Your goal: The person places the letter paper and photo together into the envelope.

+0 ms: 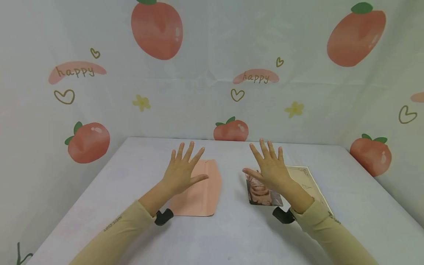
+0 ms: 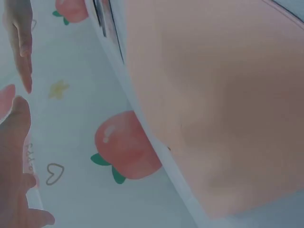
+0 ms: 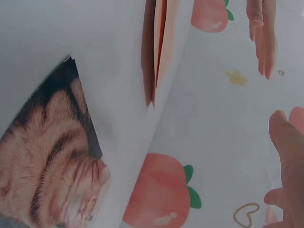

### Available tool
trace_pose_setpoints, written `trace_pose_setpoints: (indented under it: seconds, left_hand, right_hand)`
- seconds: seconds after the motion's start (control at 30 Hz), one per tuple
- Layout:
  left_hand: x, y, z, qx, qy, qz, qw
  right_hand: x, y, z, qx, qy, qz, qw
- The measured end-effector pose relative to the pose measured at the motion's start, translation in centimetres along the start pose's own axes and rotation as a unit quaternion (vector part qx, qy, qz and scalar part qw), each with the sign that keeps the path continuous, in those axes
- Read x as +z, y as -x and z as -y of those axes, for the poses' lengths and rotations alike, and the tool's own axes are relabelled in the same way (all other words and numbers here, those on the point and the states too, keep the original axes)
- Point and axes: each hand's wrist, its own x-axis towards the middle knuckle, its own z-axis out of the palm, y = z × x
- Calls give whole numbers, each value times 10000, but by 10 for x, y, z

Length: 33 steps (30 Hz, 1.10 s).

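Left grip (image 1: 179, 173) splayed wide over pink envelope (image 1: 198, 200) — right grip (image 1: 272, 170) likewise over striped-fur picture (image 1: 261, 194) — both empty.

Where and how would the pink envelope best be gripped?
Probably pinch the pink envelope by its tapered right edge, coming from the right: the right wrist view shows that edge apparently lifted off the table, and the left hand leaves it uncovered.
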Motion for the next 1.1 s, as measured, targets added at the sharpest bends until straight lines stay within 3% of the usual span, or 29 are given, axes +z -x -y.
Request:
trace_pose_setpoints:
  seconds: [0.2,0.5,0.67,1.1]
  left_hand:
    - [-7,3,-1,18,86,12,10000]
    - [-13,6,0,135,503,73,9986]
    - [-13,9,0,16,897,542,9945]
    - [4,19,-1,252,1291,1743,9759]
  right_hand:
    - [-6,1,7,-191,-227,-72,9995]
    - [-3,-1,23,-589,-1252,-3,9904]
    - [4,-2,34,-796,-1688,262,9821]
    - [28,-5,59,-1145,-2276,988,9620]
